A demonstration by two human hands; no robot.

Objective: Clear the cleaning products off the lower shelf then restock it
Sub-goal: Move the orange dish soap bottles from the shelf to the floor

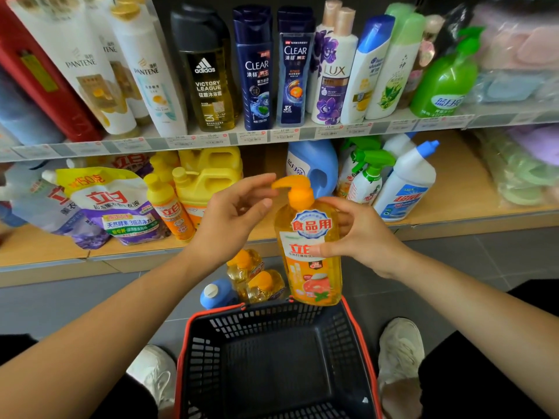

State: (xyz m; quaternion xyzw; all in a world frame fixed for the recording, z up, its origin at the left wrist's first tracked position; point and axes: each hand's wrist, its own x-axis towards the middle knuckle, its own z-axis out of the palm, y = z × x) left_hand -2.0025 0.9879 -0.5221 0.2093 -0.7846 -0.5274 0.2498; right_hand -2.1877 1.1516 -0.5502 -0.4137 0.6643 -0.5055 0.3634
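Our right hand (360, 234) grips the orange pump bottle (314, 276) by its middle, with the thumb across the label. It holds the bottle upright above the far rim of the black basket (199, 358), in front of the lower shelf (453, 192). Our left hand (230, 219) is relaxed, its fingers spread beside the pump head. It perhaps touches the nozzle, but we cannot tell.

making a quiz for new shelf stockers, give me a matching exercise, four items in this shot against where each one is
1 orange pump bottle
2 blue detergent jug
3 adidas bottle
4 basket

a upper shelf
b floor
c right hand
d lower shelf

Pairs: 1-c, 2-d, 3-a, 4-b
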